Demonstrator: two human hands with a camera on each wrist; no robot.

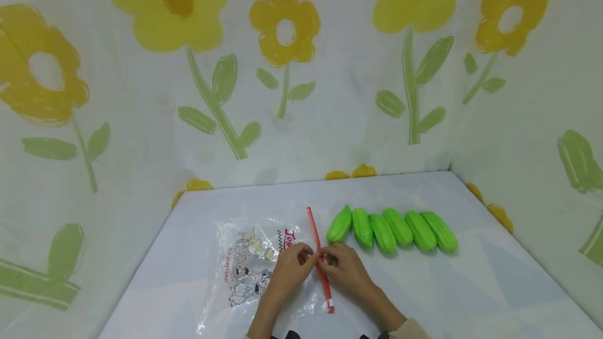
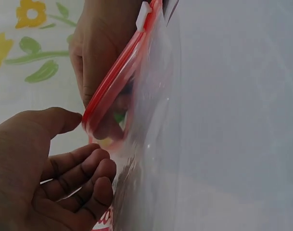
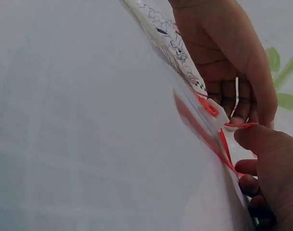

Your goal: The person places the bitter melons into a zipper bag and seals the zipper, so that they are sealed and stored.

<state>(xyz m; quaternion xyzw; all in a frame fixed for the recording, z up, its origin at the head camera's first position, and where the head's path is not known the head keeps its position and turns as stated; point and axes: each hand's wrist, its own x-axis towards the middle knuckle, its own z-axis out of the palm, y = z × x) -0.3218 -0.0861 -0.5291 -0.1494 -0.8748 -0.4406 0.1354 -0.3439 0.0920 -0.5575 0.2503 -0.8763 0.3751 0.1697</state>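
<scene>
A clear zip bag (image 1: 254, 255) with printed cartoon figures lies flat on the table, its red zip edge (image 1: 313, 226) toward the right. My left hand (image 1: 289, 272) holds that edge near its middle, the thumb tip against the red strip in the left wrist view. From the other side my right hand (image 1: 349, 271) pinches the same edge, fingertips close to the left ones. Between the hands the two red lips (image 3: 223, 144) stand apart, so the mouth gapes there. A white slider (image 2: 144, 17) sits on the strip, at its near end in the head view.
Several green, ribbed, elongated vegetable-like pieces (image 1: 395, 226) lie in a row on the white table (image 1: 471, 286), right of the bag and beyond the right hand. A flower-printed cloth wall (image 1: 320, 140) rises along the table's back and sides.
</scene>
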